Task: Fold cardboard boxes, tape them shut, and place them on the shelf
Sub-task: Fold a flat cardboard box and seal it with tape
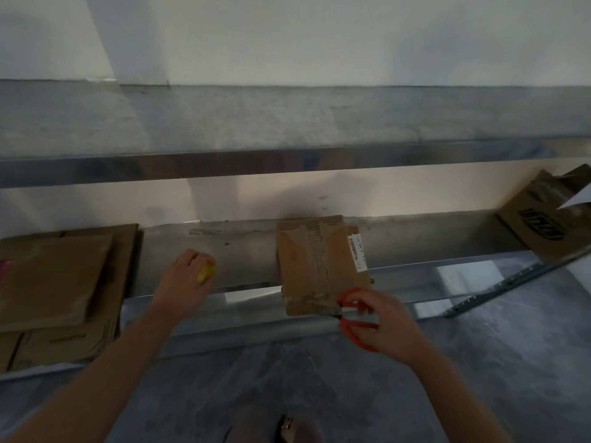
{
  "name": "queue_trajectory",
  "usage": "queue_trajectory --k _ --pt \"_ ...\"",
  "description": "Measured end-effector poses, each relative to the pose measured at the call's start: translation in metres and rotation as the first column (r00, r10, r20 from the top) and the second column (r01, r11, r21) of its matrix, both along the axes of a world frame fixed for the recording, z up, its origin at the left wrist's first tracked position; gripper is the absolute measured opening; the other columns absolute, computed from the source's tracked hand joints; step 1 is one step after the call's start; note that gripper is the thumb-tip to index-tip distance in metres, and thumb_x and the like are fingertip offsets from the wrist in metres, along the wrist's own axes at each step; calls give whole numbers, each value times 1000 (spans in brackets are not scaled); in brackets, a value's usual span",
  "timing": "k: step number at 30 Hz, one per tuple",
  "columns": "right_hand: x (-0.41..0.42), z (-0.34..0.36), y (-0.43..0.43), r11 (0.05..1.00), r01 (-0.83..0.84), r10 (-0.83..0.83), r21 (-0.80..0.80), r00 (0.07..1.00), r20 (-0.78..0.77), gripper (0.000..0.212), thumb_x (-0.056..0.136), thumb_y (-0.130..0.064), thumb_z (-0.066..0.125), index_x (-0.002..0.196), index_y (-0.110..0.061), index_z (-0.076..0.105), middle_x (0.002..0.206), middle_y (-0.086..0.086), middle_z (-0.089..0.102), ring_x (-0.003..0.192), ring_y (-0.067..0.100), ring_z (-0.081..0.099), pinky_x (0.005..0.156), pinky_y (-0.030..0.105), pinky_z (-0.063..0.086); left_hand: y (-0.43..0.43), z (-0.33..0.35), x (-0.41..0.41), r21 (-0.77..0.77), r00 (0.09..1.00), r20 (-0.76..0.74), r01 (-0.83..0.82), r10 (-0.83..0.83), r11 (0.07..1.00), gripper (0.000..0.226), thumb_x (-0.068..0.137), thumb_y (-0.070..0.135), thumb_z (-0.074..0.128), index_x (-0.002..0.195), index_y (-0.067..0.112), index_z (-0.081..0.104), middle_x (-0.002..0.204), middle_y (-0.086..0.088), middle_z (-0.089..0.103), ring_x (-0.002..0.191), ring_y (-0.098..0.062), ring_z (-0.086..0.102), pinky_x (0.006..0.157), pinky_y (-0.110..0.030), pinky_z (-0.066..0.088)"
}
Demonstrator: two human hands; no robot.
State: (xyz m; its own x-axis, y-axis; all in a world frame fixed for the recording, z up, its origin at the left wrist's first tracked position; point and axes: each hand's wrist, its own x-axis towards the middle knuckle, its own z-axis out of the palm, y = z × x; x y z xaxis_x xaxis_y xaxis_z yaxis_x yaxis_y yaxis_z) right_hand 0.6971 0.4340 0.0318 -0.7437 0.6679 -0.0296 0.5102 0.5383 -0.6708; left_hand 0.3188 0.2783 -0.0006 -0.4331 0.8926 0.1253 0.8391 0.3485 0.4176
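On the lower shelf [243,260], roughly at its middle, sits the small cardboard box [315,266]. Its flaps are closed and its near edge lies at the shelf's front lip, perhaps a little past it; the blur makes that hard to settle. At the box's near right corner the right hand [380,324] has its fingers curled through the handles of the orange scissors [355,338]. The blades are mostly hidden, so it cannot be told whether they are parted. Well to the left of the box, the left hand [184,279] rests on the shelf, fingers wrapped round a small yellow thing [206,272] too blurred to name. Farther left of the box lies a stack of flat cardboard [54,282]. Far to the box's right a bigger box [540,231] sits at an angle.

The likeliest trouble comes from the scissors working so close to the box's corner. A snip meant for tape could bite into the cardboard or cut a seam that should hold. Neither hand steadies the box, so a nudge from the right hand could slide it toward the lip and tip it to the floor [319,378]. With both hands full, the person could not catch it quickly. Whether the tape lies flat along the box's top cannot be judged, and a loose strip could let the flaps spring open.
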Motion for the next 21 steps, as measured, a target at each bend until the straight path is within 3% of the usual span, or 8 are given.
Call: queue_trajectory --k 4,6,10,13,18,21 --pt "13 -7 35 938 254 -254 235 967 -33 38 76 -61 62 108 -40 59 99 -23 59 85 1 58 79 38 52 14 2 4 21 1000 -5 3 -2 1000 22 80 16 73 100 19 63 104 -5 55 90 -26 56 77 -42 50" --pt "15 -18 56 881 407 -422 242 907 9 39 79 -64 57 110 -41 56 99 -19 58 89 8 59 83 42 52 21 1 8 28 1000 -7 6 -6 1000 23 80 15 74 99 18 63 102 -7 56 88 -29 57 77 -44 51" --pt "16 -47 103 789 589 -614 173 764 197 50 86 -64 51 126 -34 52 122 -3 60 113 23 56 95 46 45 30 -4 17 47 1000 -25 7 -5 999 19 80 19 72 97 16 64 98 -8 57 85 -31 58 75 -43 51" --pt "9 -66 134 753 628 -655 198 683 323 53 88 -63 46 130 -31 49 131 1 56 120 25 51 94 44 39 33 -5 20 28 999 -34 -9 10 1000 20 79 26 64 97 16 65 97 -8 58 84 -29 58 75 -42 51" --pt "-4 -92 165 763 603 -639 231 648 415 56 90 -54 49 132 -19 48 134 10 51 124 30 47 96 46 38 34 -8 21 -26 998 -38 -48 47 999 23 80 12 75 100 13 65 100 -8 57 85 -30 59 75 -42 51" --pt "-11 -100 174 773 603 -620 198 650 440 55 90 -48 50 133 -14 44 134 13 48 124 32 45 99 47 38 32 -11 17 -15 997 -66 -39 38 999 23 84 31 63 100 15 64 98 -5 57 82 -27 59 72 -40 51"
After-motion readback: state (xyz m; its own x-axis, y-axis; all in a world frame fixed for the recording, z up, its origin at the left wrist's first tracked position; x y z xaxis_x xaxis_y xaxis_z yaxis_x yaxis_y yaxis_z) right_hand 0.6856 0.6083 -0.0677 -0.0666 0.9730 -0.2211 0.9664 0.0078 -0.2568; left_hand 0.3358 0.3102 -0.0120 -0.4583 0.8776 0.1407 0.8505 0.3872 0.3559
